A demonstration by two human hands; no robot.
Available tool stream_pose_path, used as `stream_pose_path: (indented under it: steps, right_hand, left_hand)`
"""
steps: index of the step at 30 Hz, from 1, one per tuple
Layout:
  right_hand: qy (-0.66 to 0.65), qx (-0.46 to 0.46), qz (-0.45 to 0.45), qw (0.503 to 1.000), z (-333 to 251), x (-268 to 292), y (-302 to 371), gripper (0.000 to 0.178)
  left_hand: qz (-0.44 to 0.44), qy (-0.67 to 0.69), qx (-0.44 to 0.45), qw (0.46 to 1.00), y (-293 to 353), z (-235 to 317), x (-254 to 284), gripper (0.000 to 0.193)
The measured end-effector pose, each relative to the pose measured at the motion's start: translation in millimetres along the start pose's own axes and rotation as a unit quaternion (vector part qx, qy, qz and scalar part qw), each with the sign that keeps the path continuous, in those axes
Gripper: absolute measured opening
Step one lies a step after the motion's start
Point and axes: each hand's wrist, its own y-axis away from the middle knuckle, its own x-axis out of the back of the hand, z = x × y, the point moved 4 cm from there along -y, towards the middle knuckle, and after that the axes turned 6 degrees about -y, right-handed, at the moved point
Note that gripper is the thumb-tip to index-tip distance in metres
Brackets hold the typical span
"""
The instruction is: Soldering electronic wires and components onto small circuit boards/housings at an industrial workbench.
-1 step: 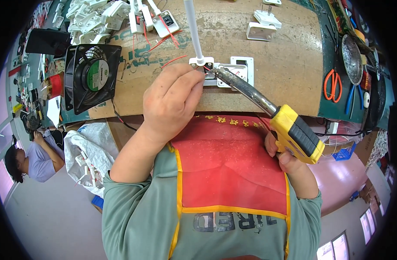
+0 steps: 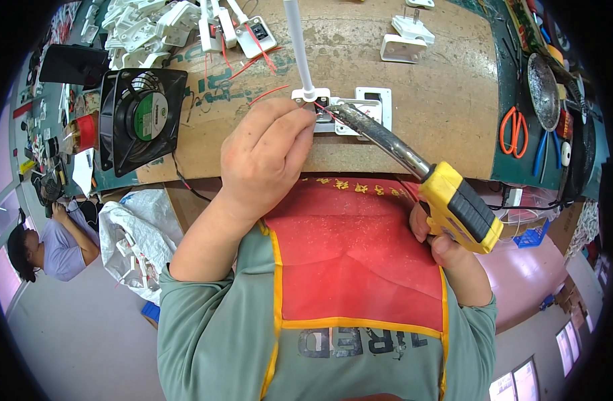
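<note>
My left hand (image 2: pixel 263 147) is closed, its thumb and fingertips pressed together at the edge of a white plastic housing (image 2: pixel 318 93). What lies between the fingertips is hidden. A thin red wire (image 2: pixel 325 109) shows beside them, over the housing's dark inner part. From the housing a white tube (image 2: pixel 297 50) runs up toward the far edge. My right hand (image 2: pixel 447 250) is wrapped round the handle of a yellow-and-black soldering gun (image 2: pixel 459 208). Its dark, crusted tip reaches left to the housing, close to my left fingertips. A white rectangular plastic frame (image 2: pixel 387 110) lies alongside.
A black fan (image 2: pixel 146 120) stands at left, below a heap of white plastic parts (image 2: pixel 143 27). Loose red wires (image 2: pixel 270 93) lie nearby. White plug pieces (image 2: pixel 405 47) stand at back right. Orange-handled scissors (image 2: pixel 514 130) and blue-handled pliers (image 2: pixel 542 157) lie right. Another person (image 2: pixel 59 247) sits far left.
The soldering gun has shifted slightly to the right, its tip drawing back a little from my left fingertips. My left hand stays in place.
</note>
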Motion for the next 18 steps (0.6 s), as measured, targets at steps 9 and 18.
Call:
stream_pose_path:
  steps: [9,18]
  right_hand:
    - [-0.056,0.067,0.072,0.994,-25,10,-1,0.085]
    - [-0.012,0.255,0.177,0.950,-72,80,7,0.068]
  left_hand:
    - [-0.004,0.004,0.001,1.000,-3,4,2,0.020]
    - [-0.007,-0.034,-0.012,0.999,-2,6,2,0.021]
